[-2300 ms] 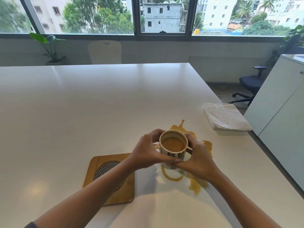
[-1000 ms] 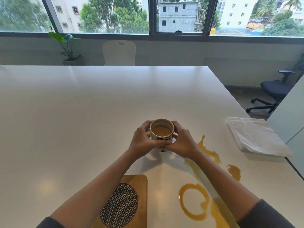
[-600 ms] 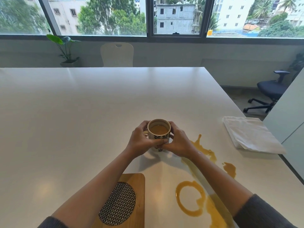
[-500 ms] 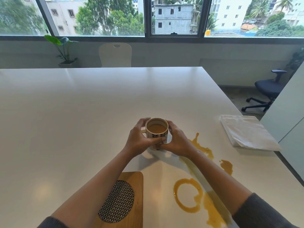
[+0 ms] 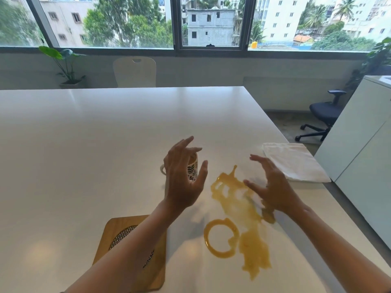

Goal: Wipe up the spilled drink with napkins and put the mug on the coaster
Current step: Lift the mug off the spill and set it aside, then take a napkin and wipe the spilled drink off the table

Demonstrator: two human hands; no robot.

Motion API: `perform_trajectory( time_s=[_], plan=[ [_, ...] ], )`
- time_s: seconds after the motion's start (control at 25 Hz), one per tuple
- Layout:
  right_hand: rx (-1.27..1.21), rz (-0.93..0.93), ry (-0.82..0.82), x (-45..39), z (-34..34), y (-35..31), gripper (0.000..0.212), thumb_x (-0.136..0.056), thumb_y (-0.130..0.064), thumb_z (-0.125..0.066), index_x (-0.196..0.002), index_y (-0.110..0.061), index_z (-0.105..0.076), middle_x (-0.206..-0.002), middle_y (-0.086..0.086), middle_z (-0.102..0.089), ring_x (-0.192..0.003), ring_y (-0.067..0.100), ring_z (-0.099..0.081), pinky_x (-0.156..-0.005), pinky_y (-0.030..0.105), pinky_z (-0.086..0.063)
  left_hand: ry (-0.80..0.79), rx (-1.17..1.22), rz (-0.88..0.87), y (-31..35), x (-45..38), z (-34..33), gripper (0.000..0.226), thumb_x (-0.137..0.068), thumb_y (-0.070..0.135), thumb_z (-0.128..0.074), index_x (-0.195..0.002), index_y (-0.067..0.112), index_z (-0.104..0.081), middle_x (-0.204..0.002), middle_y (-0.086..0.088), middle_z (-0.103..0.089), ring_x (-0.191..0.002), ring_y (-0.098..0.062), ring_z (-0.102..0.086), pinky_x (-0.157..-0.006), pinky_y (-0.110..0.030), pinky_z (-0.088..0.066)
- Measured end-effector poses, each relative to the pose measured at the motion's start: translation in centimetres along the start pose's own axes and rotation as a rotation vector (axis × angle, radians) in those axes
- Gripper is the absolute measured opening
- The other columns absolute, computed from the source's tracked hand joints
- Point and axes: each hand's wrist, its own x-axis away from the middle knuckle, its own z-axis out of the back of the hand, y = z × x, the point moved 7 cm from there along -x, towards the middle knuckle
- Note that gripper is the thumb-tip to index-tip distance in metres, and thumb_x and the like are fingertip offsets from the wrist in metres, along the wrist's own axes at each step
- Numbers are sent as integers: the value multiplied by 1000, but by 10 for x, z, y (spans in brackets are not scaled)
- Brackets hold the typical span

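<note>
At the lower centre lies a square wooden coaster with a woven round inset [image 5: 157, 248], bare. Right of it a tan spilled drink with a ring mark [image 5: 239, 218] spreads over the white table [image 5: 84, 144]. Above, the left hand [image 5: 183, 176] and right hand [image 5: 273, 187] hover with fingers spread, holding nothing. The leaf-patterned ceramic mug [image 5: 192, 171] stands upright behind the left hand at mid-frame. A folded white napkin stack [image 5: 293, 161] rests at the right table edge.

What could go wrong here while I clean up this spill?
The right hand hovers open over the spill on its way toward the napkins; a sleeve or forearm could drag through the liquid and smear it. The mug stands on bare table just behind the open left hand, close enough to knock. The puddle reaches toward the near table edge and might drip off.
</note>
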Motion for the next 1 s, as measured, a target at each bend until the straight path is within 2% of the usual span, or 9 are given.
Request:
perform_trajectory(
  time_s=[0.08, 0.2, 0.32, 0.44, 0.64, 0.84, 1.0],
  plan=[
    [69, -58, 84, 6, 29, 26, 68, -80, -23, -79, -139, -9, -47, -139, 10, -54, -124, 20, -51, -106, 28, -35, -35, 25, -51, 13, 5, -11, 26, -90, 28, -61, -108, 10, -69, -137, -4, -58, -126, -22, -52, -105, -50, -38],
    [132, -166, 93, 11, 54, 60, 65, -81, -21, -78, -138, -6, -49, -139, 13, -55, -125, 30, -53, -105, 33, -37, -81, 84, -26, 24, 12, -25, 23, -92, 29, -59, -103, 12, -70, -135, -2, -59, -126, -14, -50, -107, -40, -36],
    [206, -191, 6, 17, 53, 79, 62, -82, -25, -76, -136, -6, -52, -136, 14, -59, -123, 31, -57, -103, 33, -41, -108, 111, 13, 31, 15, -33, 21, -93, 29, -57, -101, 14, -70, -132, -1, -60, -125, -16, -51, -107, -30, -33],
    [235, -190, -12, 21, 52, 86, 53, -87, -27, -72, -134, -8, -56, -133, 12, -62, -120, 30, -61, -101, 35, -45, -121, 116, 28, 36, 17, -39, 20, -94, 28, -57, -100, 14, -70, -130, -2, -60, -124, -17, -51, -108, -19, -26],
    [287, -132, -11, 19, 53, 89, 33, -97, -24, -56, -126, -12, -65, -128, 7, -68, -118, 28, -64, -100, 43, -50, -118, 107, 46, 39, 18, -38, 18, -94, 27, -56, -98, 16, -70, -130, -2, -59, -125, -16, -51, -108, -15, -23],
    [317, -135, 63, 9, 65, 95, 22, -96, -15, -56, -112, -14, -70, -100, 13, -75, -90, 36, -69, -82, 45, -55, -111, 95, 60, 41, 21, -34, 20, -94, 28, -56, -97, 15, -71, -128, -1, -60, -123, -16, -52, -107, -10, -20],
    [197, -166, 197, 3, 92, 88, 23, -100, -9, -51, -115, -3, -67, -98, 18, -73, -79, 26, -62, -80, 38, -54, -125, 110, 52, 44, 23, -31, 20, -94, 29, -56, -96, 15, -71, -126, 1, -60, -122, -13, -51, -106, -14, -25]
  ],
)
